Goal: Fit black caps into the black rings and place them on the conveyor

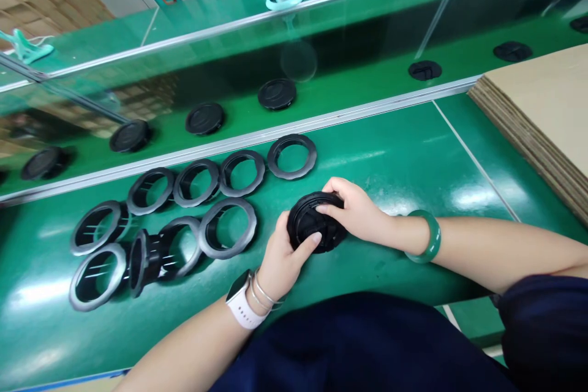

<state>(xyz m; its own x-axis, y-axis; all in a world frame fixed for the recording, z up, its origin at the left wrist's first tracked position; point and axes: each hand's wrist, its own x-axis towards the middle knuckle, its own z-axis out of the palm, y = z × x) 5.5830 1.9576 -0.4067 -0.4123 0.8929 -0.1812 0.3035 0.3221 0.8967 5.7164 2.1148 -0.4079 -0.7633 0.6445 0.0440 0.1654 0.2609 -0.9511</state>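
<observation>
- Navy clothing (pixel 358 349) fills the bottom edge, below forearms reaching over a green workbench (pixel 404 257).
- Left hand (pixel 285 263) and right hand (pixel 353 211) clasp one black ribbed plastic ring (pixel 305 220) on the bench, fingers (pixel 333 187) pressed together over its rim. It looks light and stiff; the rim offers the best hold.
- Nine more black rings (pixel 291 156) lie just beside.
- Seven dark discs (pixel 276 94) sit beyond a metal rail (pixel 275 125).

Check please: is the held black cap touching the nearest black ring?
Apart: the head view shows green belt between the black cap and the nearest black ring.
</observation>
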